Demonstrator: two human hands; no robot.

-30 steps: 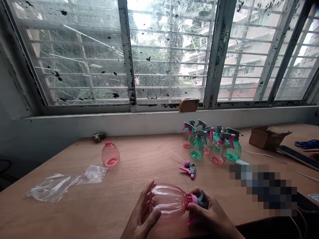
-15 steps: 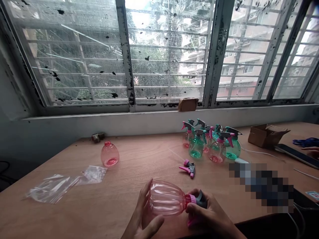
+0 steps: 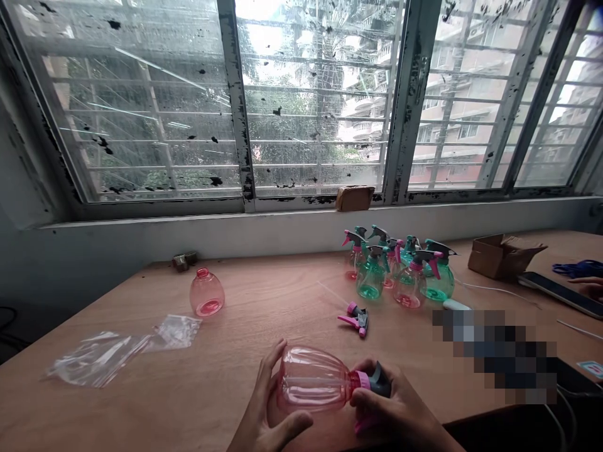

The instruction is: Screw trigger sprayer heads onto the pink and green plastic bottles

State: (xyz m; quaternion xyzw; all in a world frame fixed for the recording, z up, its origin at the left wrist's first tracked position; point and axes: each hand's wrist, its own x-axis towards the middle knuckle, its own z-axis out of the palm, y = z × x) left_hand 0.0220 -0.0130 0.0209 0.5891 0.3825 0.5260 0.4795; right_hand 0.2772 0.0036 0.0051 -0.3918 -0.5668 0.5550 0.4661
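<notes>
A clear pink spray bottle lies sideways between my hands at the near side of the table, its neck pointing right. My left hand cups the bottle's base, fingers behind it and thumb in front. Around the pink collar and grey spray head is my right hand, thumb and fingers closed on it; the pink trigger shows below. Just beyond the bottle lies a loose pink and grey spray head with a thin tube. Farther left stands a pink bottle with no spray head.
Several green and pink spray bottles stand grouped at the back right. Crumpled clear plastic bags lie at left. An open cardboard box, a dark flat device and another person's hand are at far right. Part of the right side is pixelated.
The spray bottle has turned slightly about its length, and my left hand at its base has shifted a little. My right hand keeps its grip on the spray head.
</notes>
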